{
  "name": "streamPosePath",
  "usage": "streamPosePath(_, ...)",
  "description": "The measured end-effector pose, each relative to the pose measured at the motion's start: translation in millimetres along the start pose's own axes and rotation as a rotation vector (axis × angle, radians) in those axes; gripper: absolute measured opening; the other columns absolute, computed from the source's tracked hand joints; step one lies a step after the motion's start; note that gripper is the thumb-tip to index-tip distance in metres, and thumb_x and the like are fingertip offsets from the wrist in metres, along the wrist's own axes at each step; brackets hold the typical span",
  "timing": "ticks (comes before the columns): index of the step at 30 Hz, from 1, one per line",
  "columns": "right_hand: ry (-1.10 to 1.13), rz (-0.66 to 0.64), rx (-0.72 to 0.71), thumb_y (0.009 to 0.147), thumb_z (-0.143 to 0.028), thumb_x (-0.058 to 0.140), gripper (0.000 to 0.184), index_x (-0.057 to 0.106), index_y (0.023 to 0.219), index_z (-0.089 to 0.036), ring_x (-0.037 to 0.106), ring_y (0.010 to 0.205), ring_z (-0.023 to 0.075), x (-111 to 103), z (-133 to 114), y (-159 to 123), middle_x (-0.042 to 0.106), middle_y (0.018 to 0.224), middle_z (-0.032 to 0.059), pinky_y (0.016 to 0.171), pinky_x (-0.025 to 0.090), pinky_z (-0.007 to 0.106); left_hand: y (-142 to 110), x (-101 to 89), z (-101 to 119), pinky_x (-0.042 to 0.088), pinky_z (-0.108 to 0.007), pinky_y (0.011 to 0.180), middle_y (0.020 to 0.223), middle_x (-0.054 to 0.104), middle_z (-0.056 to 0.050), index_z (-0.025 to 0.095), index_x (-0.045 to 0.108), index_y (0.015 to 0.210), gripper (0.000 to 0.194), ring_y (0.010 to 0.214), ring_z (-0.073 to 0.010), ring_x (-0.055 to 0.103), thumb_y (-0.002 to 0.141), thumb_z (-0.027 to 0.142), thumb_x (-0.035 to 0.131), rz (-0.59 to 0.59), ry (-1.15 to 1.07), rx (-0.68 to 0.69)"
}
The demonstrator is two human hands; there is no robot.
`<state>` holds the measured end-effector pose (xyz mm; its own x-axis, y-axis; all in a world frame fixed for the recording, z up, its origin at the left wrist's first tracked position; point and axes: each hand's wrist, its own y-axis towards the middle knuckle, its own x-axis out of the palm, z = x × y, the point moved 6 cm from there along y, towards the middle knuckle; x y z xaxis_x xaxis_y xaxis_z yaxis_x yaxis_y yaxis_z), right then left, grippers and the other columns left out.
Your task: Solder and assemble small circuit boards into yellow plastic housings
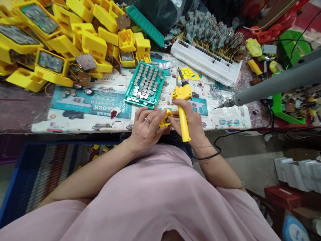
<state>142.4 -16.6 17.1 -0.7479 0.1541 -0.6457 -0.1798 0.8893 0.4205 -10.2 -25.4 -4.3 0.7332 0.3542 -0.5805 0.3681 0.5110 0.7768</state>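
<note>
At the table's front edge, my left hand (pixel 146 129), with a ring on one finger, is closed around a small yellow plastic housing (pixel 165 119). A dark round part shows inside the housing. My right hand (pixel 192 122) grips a yellow soldering gun (pixel 184 115) in its palm, its dark tip pointing away from me. The thumb and fingertips of that hand also reach to the housing's right side. Just beyond my hands lies a green tray (pixel 156 95) of silver button cells (pixel 146 82). What my fingertips press inside the housing is partly hidden.
Yellow plastic housings (pixel 94 45) are heaped at the back left. Behind the soldering gun stands a white rack (pixel 203 63) of wired parts. A grey electric screwdriver (pixel 263 87) hangs in from the right, near green bins (pixel 288 113). A black cable (pixel 218 147) loops below my right hand.
</note>
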Motion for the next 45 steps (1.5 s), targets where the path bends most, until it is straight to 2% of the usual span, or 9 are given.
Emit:
streamPosePath(5,-0.024,0.008,0.040,0.093,-0.028,0.058,0.036,0.049,0.127,-0.028,0.074,0.090,0.0162,2,0,-1,0.067,0.122,0.0043,0.075,0.064,0.028,2,-0.7,2,0.043,-0.040,0.099,0.103,0.074,-0.005,0.018,0.037,0.149,0.069,0.095,-0.0231,0.062,0.087,0.023,0.066,-0.002,0.035,0.027)
streamPosePath(12,0.032,0.024,0.040,0.093,-0.020,0.051,0.035,0.050,0.127,-0.029,0.075,0.086,0.0135,-2,2,-2,0.067,0.125,0.0035,0.074,0.063,0.024,2,-0.3,-1,0.044,-0.040,0.096,0.103,0.075,-0.005,0.020,0.026,0.156,0.079,0.090,-0.0223,0.062,0.090,0.034,0.067,0.002,0.033,-0.001)
streamPosePath(17,0.040,0.086,0.051,0.094,-0.024,0.055,0.032,0.050,0.126,-0.028,0.076,0.089,0.0152,-9,4,-5,0.068,0.125,0.0049,0.080,0.063,0.026,-3,2.6,-10,0.048,-0.042,0.095,0.112,0.074,-0.008,0.023,0.027,0.156,0.079,0.095,-0.0234,0.064,0.089,0.038,0.067,-0.059,-0.064,-0.088)
streamPosePath(20,0.048,0.185,0.051,0.096,-0.031,0.059,0.031,0.052,0.126,-0.030,0.076,0.094,0.0164,-15,4,-10,0.070,0.123,0.0038,0.083,0.064,0.029,0,2.6,-25,0.052,-0.039,0.094,0.119,0.072,-0.010,0.020,0.035,0.153,0.080,0.105,-0.0240,0.066,0.085,0.043,0.072,-0.121,-0.315,-0.323)
streamPosePath(24,0.090,0.252,0.051,0.100,-0.033,0.051,0.032,0.051,0.132,-0.032,0.076,0.099,0.0198,-20,8,-12,0.074,0.115,0.0029,0.088,0.065,0.038,6,9.8,-45,0.057,-0.037,0.093,0.119,0.071,-0.010,0.021,0.056,0.137,0.066,0.108,-0.0238,0.069,0.080,0.048,0.076,-0.149,-0.872,-0.819)
streamPosePath(27,0.098,0.275,0.039,0.100,-0.033,0.052,0.025,0.057,0.125,-0.032,0.077,0.095,0.0193,-21,8,-7,0.076,0.105,0.0011,0.087,0.065,0.037,8,21.3,-47,0.060,-0.041,0.090,0.109,0.074,-0.008,0.021,0.068,0.116,0.049,0.103,-0.0250,0.072,0.077,0.051,0.075,-0.134,-1.282,-1.165)
streamPosePath(32,0.052,0.199,-0.019,0.095,-0.031,0.062,0.025,0.056,0.119,-0.028,0.074,0.105,0.0195,-19,-2,7,0.073,0.116,0.0038,0.095,0.064,0.036,1,33.3,-38,0.061,-0.044,0.094,0.104,0.078,-0.008,0.019,0.074,0.096,0.025,0.100,-0.0253,0.074,0.083,0.037,0.064,-0.191,-1.472,-1.521)
streamPosePath(36,-0.018,0.144,-0.042,0.093,-0.027,0.061,0.023,0.055,0.116,-0.027,0.075,0.099,0.0190,-17,-5,15,0.072,0.115,0.0031,0.087,0.064,0.033,-2,36.6,-35,0.059,-0.043,0.098,0.106,0.077,-0.010,0.018,0.072,0.099,0.030,0.104,-0.0244,0.073,0.088,0.043,0.058,-0.309,-1.430,-1.491)
streamPosePath(45,-0.102,-0.052,-0.029,0.092,-0.024,0.056,0.029,0.050,0.121,-0.024,0.072,0.080,0.0163,-14,2,18,0.075,0.097,0.0010,0.065,0.051,0.024,7,32.3,-25,0.061,-0.028,0.081,0.101,0.074,-0.001,0.022,0.067,0.101,0.043,0.091,-0.0154,0.071,0.071,0.047,0.085,-0.339,-1.378,-1.339)
